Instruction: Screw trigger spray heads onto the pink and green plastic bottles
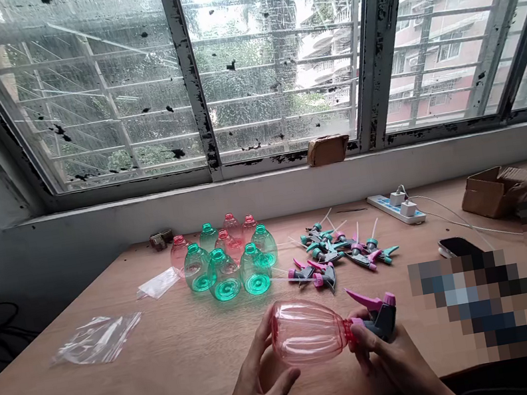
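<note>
A pink, see-through spray bottle [307,330] lies sideways in the air above the front of the table. My left hand [261,387] cups its base, with the fingers behind it and the thumb below. At the neck, my right hand [395,354] grips the pink collar of the dark grey trigger sprayer [382,320], which sits on the bottle's mouth. Beyond my hands stand several green bottles [226,278] and pink bottles [231,228] without tops. To their right lies a loose heap of trigger sprayers [327,247] with thin tubes.
On the left lie a clear plastic bag [100,339] and a white packet [159,283]. A power strip [397,209] with white cables, a phone [460,249] and an opened cardboard box [500,191] are on the right. A brown block [327,150] rests on the sill.
</note>
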A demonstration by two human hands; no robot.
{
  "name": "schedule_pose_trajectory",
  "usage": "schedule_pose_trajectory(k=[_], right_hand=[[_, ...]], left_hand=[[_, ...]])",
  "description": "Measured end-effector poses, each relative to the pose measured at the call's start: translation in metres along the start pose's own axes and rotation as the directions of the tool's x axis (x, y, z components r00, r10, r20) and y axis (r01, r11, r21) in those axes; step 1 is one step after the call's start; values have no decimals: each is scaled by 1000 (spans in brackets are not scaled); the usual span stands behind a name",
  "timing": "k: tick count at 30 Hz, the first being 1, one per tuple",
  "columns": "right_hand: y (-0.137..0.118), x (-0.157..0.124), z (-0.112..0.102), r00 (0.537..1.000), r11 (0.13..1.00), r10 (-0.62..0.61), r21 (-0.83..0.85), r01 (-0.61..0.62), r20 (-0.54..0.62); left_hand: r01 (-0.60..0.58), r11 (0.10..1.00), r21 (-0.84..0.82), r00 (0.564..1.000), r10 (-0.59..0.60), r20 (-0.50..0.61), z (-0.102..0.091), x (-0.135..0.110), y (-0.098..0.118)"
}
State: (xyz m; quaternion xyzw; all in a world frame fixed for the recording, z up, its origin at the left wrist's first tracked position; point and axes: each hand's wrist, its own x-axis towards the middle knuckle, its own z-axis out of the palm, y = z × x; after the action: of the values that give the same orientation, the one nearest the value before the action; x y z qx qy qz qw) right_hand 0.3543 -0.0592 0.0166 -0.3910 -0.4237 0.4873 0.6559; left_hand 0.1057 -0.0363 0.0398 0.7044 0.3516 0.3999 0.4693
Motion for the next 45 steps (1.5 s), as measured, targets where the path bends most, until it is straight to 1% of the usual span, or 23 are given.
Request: schedule_pose_trajectory(k=[3,5,9,10,11,15,17,20,22,25,27,29,34,35,37,39,41,43,45], right_hand=[[0,0,0,1000,1000,-2,-5,2,8],[0,0,-1,1000,1000,1,-9,-1,8],[0,0,-1,1000,1000,6,-10,-5,16],[1,0,-1,1000,1000,9,-9,-9,19],[1,0,-2,1000,1000,13,-7,-13,22],[3,0,-3,1000,1000,13,-5,-12,23],[3,0,-3,1000,1000,10,-6,-9,28],[2,1,-2,1000,1000,3,-10,-2,19],[1,1,-1,1000,1000,-3,-11,3,9],[-1,0,0,1000,1000,-2,-10,2,4],[-1,0,0,1000,1000,-3,-5,3,4],[-1,-1,0,1000,1000,-3,1,3,8],[1,0,-1,1000,1000,0,8,0,11],[2,1,-1,1000,1000,-2,6,2,11],[3,1,-2,1000,1000,-2,-1,2,19],[5,1,-3,999,1000,-1,-3,1,38],[5,2,-4,998,1000,0,-6,1,61],[4,2,-4,998,1000,0,-5,0,69],[3,2,-3,998,1000,6,-3,-6,65]], left_hand=[[46,992,-120,999,-45,9,0,-1,-3],[57,989,-139,998,-56,10,-2,-1,-4],[-4,1000,21,1000,5,-15,-2,0,-1],[-15,999,33,1000,15,-15,-1,0,-1],[-15,1000,16,1000,15,-10,0,0,-1],[41,988,-151,998,-35,44,0,-1,-3],[48,984,-170,998,-42,39,-1,0,-4],[26,997,-69,1000,-25,19,-2,1,-5],[-22,1000,3,1000,22,-15,-1,2,-7],[-92,996,20,993,93,-76,1,3,-13],[-97,995,33,991,100,-91,1,2,-14],[-77,997,32,994,79,-75,1,1,-12],[39,993,-111,999,-36,29,-1,1,-8],[43,992,-119,999,-40,28,-1,1,-10],[9,995,-98,1000,-10,-4,0,2,-13],[-56,998,-37,997,54,-47,0,3,-16],[-99,994,35,994,101,-50,1,3,-15],[-83,995,51,996,84,-23,1,2,-13],[-19,1000,8,1000,19,19,0,1,-11]])
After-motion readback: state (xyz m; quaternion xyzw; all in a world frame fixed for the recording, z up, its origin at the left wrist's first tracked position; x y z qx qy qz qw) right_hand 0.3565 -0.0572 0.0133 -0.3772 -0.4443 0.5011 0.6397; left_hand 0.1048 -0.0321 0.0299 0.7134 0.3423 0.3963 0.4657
